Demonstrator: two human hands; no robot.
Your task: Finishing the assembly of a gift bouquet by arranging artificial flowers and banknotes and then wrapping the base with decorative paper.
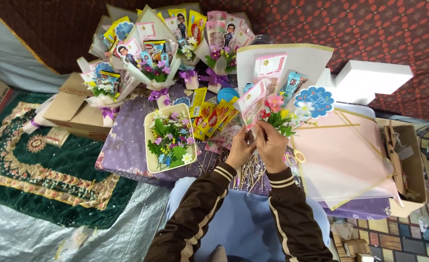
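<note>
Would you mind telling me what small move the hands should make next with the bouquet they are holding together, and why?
Probably keep the left hand pinching the stems and let the right hand nudge the folded banknote closer to the pink flower. Both hands meet at the base of the half-made bouquet, its pieces look loosely fanned, and the pink wrapping sheets lie flat beside it, not yet around it.

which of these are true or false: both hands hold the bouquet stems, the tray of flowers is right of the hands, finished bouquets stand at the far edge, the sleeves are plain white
1. Both hands, left hand and right hand, hold the bouquet stems: true.
2. The tray of flowers is right of the hands: false, it lies to their left.
3. Finished bouquets stand at the table's far edge: true.
4. The sleeves are plain white: false, brown with pale stripes.
</note>
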